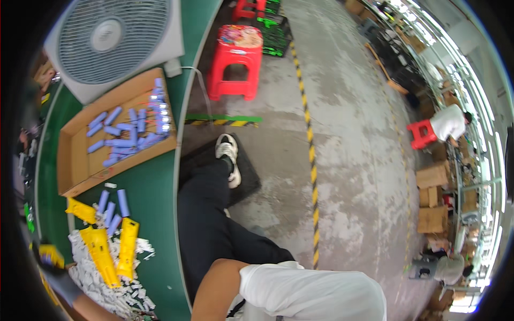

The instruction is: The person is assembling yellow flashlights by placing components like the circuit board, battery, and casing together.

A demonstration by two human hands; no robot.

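Closest to my camera is a white sleeve (310,291) with a bare bent arm (217,281) poking out, and the hand on that side, the right, is out of view, so no clue what it's up to. Down in the lower left corner there's what I take to be the left hand (61,281), looks grey-gloved, right by a yellow-and-dark piece (51,255). It's all smeared with blur, so from my end I honestly can't tell if the fingers are wrapped around it or just next to it.

Three more yellow pieces (99,257) lie on the green desk (155,230), partly over a messy spread of small white bits (83,262). Loose purple cylinders (123,203) sit just beyond them, and the cardboard box (115,174) past those has a bunch more.

If I were coaching this, I'd say lift each yellow piece by its long edges and go straight up, because dragging would probably plough the white bits everywhere. Watch those loose cylinders too, they look like they'd roll if bumped. And keep the forearm high over the litter.
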